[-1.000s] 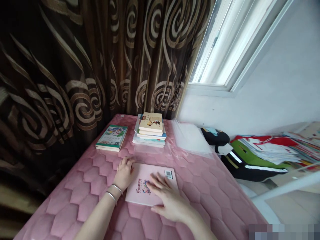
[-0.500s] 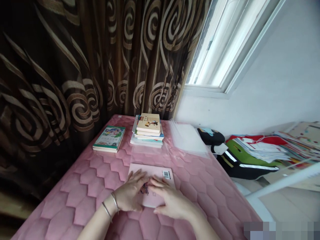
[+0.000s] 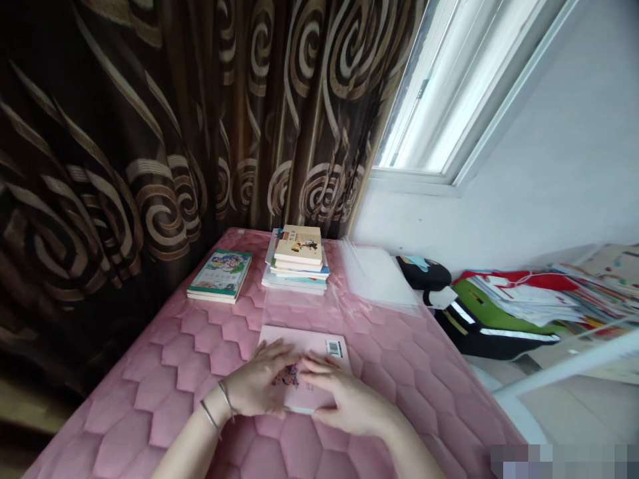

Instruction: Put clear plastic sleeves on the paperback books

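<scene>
A pale pink book (image 3: 302, 336) lies flat on the pink quilted mattress, with a barcode near its far right corner and a small printed picture in the middle. My left hand (image 3: 260, 380) rests across the book's left side, fingers stretched out and thumb by the near edge. On the right side lies my right hand (image 3: 344, 396), its fingers also extended, partly covering the cover. Both hands touch the book without lifting it. A clear plastic sheet (image 3: 299, 307) extends beyond the book's far edge.
A stack of books (image 3: 295, 279) stands at the far side, a green-edged book pile (image 3: 219, 276) to its left. Clear plastic sheets (image 3: 379, 279) lie at the far right. Beyond the mattress edge are a black-and-green bag (image 3: 492, 322) and papers. A patterned curtain (image 3: 249, 120) hangs behind.
The hands stay on the book and have barely shifted, with the right fingers slightly off the printed picture. The whole view has moved very slightly.
</scene>
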A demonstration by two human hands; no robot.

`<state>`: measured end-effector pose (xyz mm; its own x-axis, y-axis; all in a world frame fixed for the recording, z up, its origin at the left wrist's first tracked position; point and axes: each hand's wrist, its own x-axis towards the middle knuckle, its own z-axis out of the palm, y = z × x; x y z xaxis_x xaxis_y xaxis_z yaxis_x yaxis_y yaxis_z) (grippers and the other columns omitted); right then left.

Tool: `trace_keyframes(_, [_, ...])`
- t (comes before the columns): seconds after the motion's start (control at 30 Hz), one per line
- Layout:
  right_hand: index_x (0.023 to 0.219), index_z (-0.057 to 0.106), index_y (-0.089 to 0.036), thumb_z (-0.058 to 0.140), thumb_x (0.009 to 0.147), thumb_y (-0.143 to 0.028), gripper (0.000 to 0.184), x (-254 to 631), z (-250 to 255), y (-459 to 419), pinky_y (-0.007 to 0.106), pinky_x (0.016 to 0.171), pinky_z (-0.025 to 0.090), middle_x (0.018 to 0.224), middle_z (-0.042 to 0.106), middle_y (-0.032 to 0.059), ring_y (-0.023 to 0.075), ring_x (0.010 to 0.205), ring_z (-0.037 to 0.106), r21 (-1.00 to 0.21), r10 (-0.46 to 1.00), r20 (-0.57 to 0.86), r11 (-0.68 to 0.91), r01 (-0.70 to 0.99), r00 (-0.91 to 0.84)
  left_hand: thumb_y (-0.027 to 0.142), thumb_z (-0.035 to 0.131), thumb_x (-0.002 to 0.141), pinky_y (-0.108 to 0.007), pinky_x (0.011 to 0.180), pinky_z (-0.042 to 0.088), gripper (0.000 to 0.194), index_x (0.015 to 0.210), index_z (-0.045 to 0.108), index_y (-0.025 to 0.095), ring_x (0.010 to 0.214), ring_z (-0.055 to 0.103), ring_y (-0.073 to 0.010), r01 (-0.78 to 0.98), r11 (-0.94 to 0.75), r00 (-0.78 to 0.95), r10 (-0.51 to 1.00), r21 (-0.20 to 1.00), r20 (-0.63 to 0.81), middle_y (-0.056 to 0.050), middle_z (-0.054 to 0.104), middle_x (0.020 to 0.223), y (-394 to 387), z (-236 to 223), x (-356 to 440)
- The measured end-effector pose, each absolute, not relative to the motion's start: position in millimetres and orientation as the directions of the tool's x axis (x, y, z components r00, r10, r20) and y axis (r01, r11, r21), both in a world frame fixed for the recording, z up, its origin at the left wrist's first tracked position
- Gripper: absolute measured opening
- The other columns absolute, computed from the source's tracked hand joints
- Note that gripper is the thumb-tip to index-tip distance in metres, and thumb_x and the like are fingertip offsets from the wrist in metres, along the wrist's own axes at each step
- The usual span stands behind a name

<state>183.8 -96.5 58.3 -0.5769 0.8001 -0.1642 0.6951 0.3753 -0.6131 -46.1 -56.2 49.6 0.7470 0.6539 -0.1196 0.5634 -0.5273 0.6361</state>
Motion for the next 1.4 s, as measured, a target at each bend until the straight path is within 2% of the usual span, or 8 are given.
trace_keyframes(0.17, [0.122, 0.060, -0.029, 0.057, 0.074, -0.015, 0.050, 184.7, 57.6, -97.6, 0.042, 0.115, 0.019, 0.146, 0.039, -0.0012, 0.0211, 0.140, 0.024, -0.626, 0.819, -0.140, 0.362, 0.690, -0.556, 0.024, 0.068, 0.067, -0.053, 0.114, 0.009, 0.077, 0.138, 0.041, 0.027, 0.141, 0.020, -0.0284, 0.591, -0.502, 0.713, 0.692, 0.631, -0.116, -0.009, 0.033, 0.150, -57.4, 52.9, -47.2])
trace_keyframes(0.37, [0.119, 0.062, -0.028, 0.067, 0.065, -0.015, 0.055, 181.9, 57.9, -98.2, 0.041, 0.115, 0.020, 0.144, 0.043, 0.0003, 0.0229, 0.138, 0.028, -0.617, 0.824, -0.122, 0.373, 0.693, -0.553, 0.027, 0.075, 0.057, -0.057, 0.113, 0.007, 0.092, 0.141, 0.036, 0.030, 0.142, 0.014, -0.0316, 0.593, -0.540, 0.738, 0.661, 0.597, -0.135, -0.009, 0.029, 0.152, -56.8, 48.6, -47.1])
trace_keyframes(0.7, [0.113, 0.067, -0.027, 0.061, 0.071, -0.016, 0.044, 187.6, 61.1, -99.2, 0.039, 0.111, 0.029, 0.136, 0.053, -0.0009, 0.0219, 0.133, 0.038, -0.642, 0.829, -0.067, 0.390, 0.660, -0.555, 0.022, 0.070, 0.062, -0.056, 0.113, 0.008, 0.075, 0.133, 0.047, 0.031, 0.140, 0.021, -0.0307, 0.573, -0.506, 0.730, 0.673, 0.645, -0.121, -0.007, 0.038, 0.148, -57.8, 54.6, -50.5])
trace_keyframes(0.83, [0.105, 0.071, -0.024, 0.060, 0.076, -0.022, 0.031, 191.0, 60.2, -98.7, 0.035, 0.105, 0.039, 0.122, 0.064, 0.0018, 0.0209, 0.124, 0.049, -0.680, 0.851, -0.021, 0.373, 0.631, -0.525, 0.024, 0.070, 0.064, -0.043, 0.110, 0.027, 0.058, 0.121, 0.058, 0.026, 0.130, 0.041, -0.0274, 0.518, -0.484, 0.730, 0.680, 0.705, -0.069, -0.007, 0.052, 0.136, -56.6, 62.2, -55.9])
trace_keyframes(0.97, [0.095, 0.074, -0.025, 0.052, 0.084, -0.030, 0.025, 193.0, 63.5, -98.1, 0.029, 0.086, 0.049, 0.101, 0.073, 0.0011, 0.0188, 0.094, 0.066, -0.706, 0.895, 0.017, 0.326, 0.629, -0.445, 0.031, 0.061, 0.076, -0.027, 0.088, 0.046, 0.027, 0.102, 0.068, 0.022, 0.098, 0.062, -0.0186, 0.443, -0.443, 0.715, 0.699, 0.780, -0.010, -0.004, 0.069, 0.107, -53.9, 67.0, -63.1])
trace_keyframes(1.2, [0.074, 0.068, -0.024, 0.044, 0.089, -0.045, 0.035, 202.0, 61.4, -91.4, 0.024, 0.060, 0.044, 0.072, 0.070, 0.0012, 0.0155, 0.066, 0.061, -0.562, 0.971, 0.157, 0.238, 0.792, -0.180, 0.035, 0.054, 0.081, -0.023, 0.068, 0.047, 0.021, 0.086, 0.067, 0.019, 0.076, 0.064, -0.0171, 0.541, -0.299, 0.352, 0.929, 0.786, 0.110, -0.003, 0.072, 0.084, -45.1, 57.7, -60.3])
trace_keyframes(1.3, [0.083, 0.068, -0.024, 0.042, 0.091, -0.044, 0.034, 201.0, 54.0, -88.4, 0.031, 0.075, 0.046, 0.083, 0.071, 0.0051, 0.0196, 0.078, 0.062, -0.439, 0.927, 0.362, 0.263, 0.859, -0.099, 0.040, 0.051, 0.082, -0.022, 0.058, 0.043, 0.025, 0.077, 0.062, 0.019, 0.065, 0.061, -0.0160, 0.560, -0.250, 0.217, 0.964, 0.790, 0.151, -0.002, 0.068, 0.071, -39.9, 46.3, -53.1])
trace_keyframes(1.4, [0.105, 0.067, -0.024, 0.040, 0.093, -0.032, 0.031, 189.8, 52.1, -89.8, 0.043, 0.095, 0.038, 0.113, 0.066, 0.0078, 0.0257, 0.106, 0.056, -0.284, 0.849, 0.519, 0.278, 0.918, -0.096, 0.042, 0.048, 0.083, -0.023, 0.056, 0.041, 0.026, 0.076, 0.057, 0.019, 0.062, 0.059, -0.0153, 0.564, -0.214, 0.099, 0.976, 0.797, 0.193, -0.002, 0.064, 0.068, -34.8, 35.4, -47.5])
